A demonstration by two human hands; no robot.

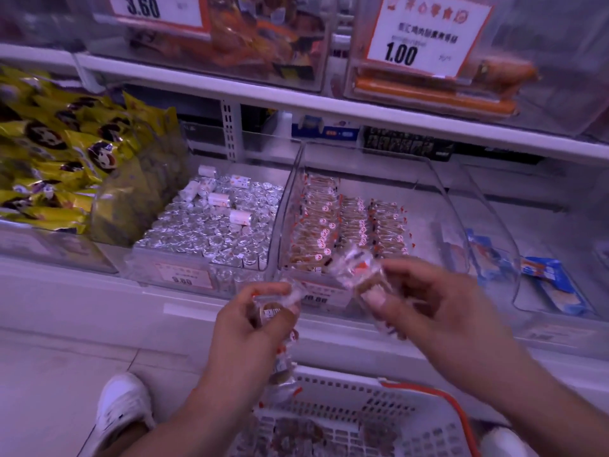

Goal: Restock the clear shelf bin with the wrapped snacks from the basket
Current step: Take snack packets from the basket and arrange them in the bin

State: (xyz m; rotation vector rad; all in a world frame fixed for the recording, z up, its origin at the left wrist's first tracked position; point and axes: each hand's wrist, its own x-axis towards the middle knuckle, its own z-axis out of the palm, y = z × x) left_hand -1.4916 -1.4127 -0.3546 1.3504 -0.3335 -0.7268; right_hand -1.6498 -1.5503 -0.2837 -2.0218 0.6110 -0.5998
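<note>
Wrapped snacks (357, 275) were pinched in my right hand (425, 301) just before the clear shelf bin's (438, 179) front edge; my left hand (250, 321) gripped a dangling stack (280, 338) above the basket (372, 390). I judged that loose stack could slip, or the wrappers could snag on the bin's front wall.

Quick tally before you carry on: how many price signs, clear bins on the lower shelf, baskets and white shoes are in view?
Price signs: 4, two upper, two on bin fronts
Clear bins on the lower shelf: at least 4, counting the snack bin
Baskets: 1
White shoes: 2
Total: 11
</note>
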